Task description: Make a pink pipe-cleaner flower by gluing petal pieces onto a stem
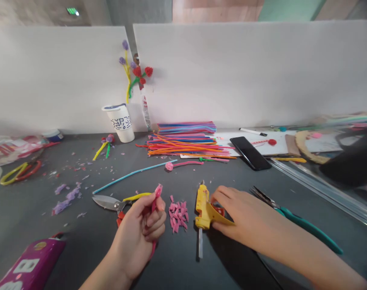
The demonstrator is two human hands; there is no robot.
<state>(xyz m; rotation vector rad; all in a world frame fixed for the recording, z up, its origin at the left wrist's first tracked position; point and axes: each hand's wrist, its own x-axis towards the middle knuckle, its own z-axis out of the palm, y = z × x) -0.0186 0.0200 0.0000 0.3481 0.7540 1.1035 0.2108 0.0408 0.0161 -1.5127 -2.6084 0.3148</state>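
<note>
My left hand (143, 219) pinches a pink pipe cleaner (158, 191) between thumb and forefinger. Its tip sticks up above the fingers, and its lower end shows below the palm. A yellow hot glue gun (203, 205) lies on its side on the dark table, with a clear glue stick (201, 243) poking out of its back. My right hand (236, 209) is closed round the gun's handle, though part of the grip is hidden. Between both hands sits a small heap of pink cut pieces (178, 215). Scissors (111, 203) with yellow and red handles lie beside my left hand, partly covered by it.
Pliers (307, 227) lie under my right forearm's far side. Behind are a black phone (250, 153), bundles of coloured pipe cleaners (183, 145), a pink-headed stem (169, 166) and a white cup (120, 123). A purple box (32, 262) and purple scraps (68, 199) occupy the left.
</note>
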